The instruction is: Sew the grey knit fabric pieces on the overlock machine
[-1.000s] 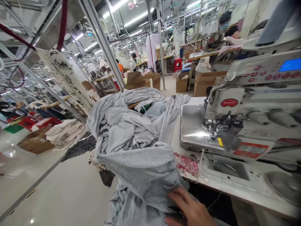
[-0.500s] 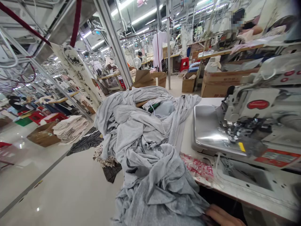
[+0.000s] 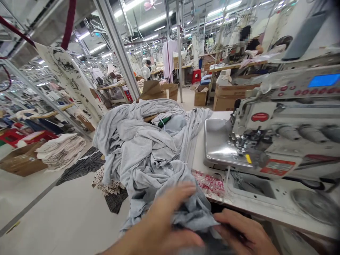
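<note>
Now the left hand (image 3: 160, 219), out of view a moment ago, spreads blurred and wide over the grey cloth (image 3: 146, 143) heaped centre to lower centre, while the right hand (image 3: 245, 228) pinches its edge lower right, bringing both hands to it.

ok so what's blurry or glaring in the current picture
Head view: left hand strongly blurred, right hand less so; head view: white glare on the metal plate of the sewing machine, ceiling tube lights blown out; head view: top-right corner dark.
</note>
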The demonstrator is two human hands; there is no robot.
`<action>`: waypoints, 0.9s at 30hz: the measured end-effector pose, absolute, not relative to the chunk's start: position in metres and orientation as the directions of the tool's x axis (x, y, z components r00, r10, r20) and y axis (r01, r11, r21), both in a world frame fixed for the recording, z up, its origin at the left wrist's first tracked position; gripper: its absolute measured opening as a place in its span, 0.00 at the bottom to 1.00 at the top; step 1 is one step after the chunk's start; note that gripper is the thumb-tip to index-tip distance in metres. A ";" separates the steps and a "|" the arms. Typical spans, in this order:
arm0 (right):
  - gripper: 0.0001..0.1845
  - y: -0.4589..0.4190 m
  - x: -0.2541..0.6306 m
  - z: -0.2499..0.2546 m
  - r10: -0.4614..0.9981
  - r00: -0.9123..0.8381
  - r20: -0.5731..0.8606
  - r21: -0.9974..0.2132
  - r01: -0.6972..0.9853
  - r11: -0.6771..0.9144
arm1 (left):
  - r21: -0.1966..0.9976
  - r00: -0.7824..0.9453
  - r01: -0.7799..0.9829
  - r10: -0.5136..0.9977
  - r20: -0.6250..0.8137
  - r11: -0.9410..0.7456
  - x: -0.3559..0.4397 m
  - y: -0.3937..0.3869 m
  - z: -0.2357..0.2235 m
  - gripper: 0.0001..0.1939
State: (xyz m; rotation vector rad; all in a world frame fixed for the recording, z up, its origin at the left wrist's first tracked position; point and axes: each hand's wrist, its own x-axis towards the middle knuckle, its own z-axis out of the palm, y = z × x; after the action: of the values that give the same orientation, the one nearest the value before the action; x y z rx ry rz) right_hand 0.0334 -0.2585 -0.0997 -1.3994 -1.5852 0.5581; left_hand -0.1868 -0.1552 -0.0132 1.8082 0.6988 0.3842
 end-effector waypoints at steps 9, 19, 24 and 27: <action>0.12 -0.282 0.077 -0.111 0.975 0.223 -0.011 -0.903 0.416 -0.105 | 0.932 0.885 0.327 0.397 -0.243 -0.156 -0.088 -0.132 -0.041 0.17; 0.18 -0.272 0.099 -0.115 0.967 0.237 -0.093 -0.948 0.274 -0.159 | 0.934 0.732 0.146 0.600 -0.323 0.325 -0.087 -0.129 -0.057 0.22; 0.18 -0.267 0.097 -0.097 0.941 0.338 -0.036 -0.966 0.228 -0.118 | 0.936 0.751 0.260 0.559 -0.350 0.237 -0.083 -0.137 -0.056 0.22; 0.18 -0.266 0.094 -0.087 0.910 0.414 -0.004 -0.964 0.242 -0.114 | 0.924 0.753 0.377 0.561 -0.344 0.061 -0.082 -0.139 -0.051 0.21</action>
State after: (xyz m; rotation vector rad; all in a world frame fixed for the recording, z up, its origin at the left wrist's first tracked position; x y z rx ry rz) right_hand 0.0945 -0.2659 -0.0868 -1.6144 -1.0361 0.7929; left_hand -0.0824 -0.1388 -0.0509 1.5530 0.7848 0.1635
